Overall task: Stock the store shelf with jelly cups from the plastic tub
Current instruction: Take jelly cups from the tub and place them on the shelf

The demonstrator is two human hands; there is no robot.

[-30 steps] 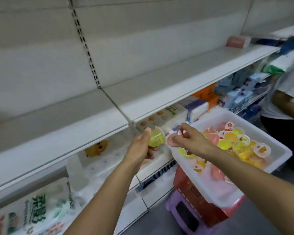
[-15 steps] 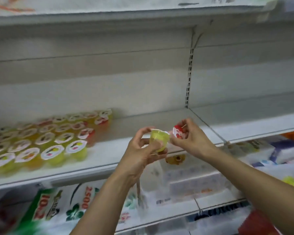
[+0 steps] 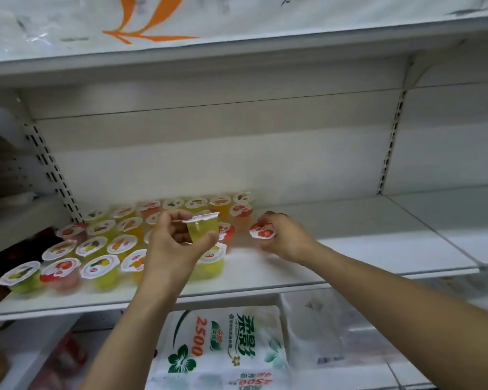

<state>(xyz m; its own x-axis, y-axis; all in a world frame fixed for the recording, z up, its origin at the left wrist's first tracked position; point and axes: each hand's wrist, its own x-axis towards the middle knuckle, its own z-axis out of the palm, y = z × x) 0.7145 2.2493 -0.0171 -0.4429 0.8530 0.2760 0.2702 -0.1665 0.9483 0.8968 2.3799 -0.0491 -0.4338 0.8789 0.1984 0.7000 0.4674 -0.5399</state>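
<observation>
head view
progress: rows of jelly cups point(image 3: 102, 249) fill the shelf point(image 3: 350, 243) left part; right part bare, so more to stock; tub out of frame.
left hand point(image 3: 175, 243): pinches a yellow-green jelly cup point(image 3: 203, 230) above the front rows.
right hand point(image 3: 282, 237): holds a red-lidded jelly cup point(image 3: 262, 230) low over the shelf, right of the rows.
writing: "2500" on the tissue pack point(image 3: 223, 347) below; cup lids unreadable.

This is a shop. Long white metal shelves point(image 3: 350, 249) run across the wall, with slotted strips point(image 3: 389, 147) that hold them up. Many little jelly cups point(image 3: 102, 249) with fruit pictures on the lids stand in neat rows. Big packs of tissue paper point(image 3: 223, 347) lie on the shelf below.
</observation>
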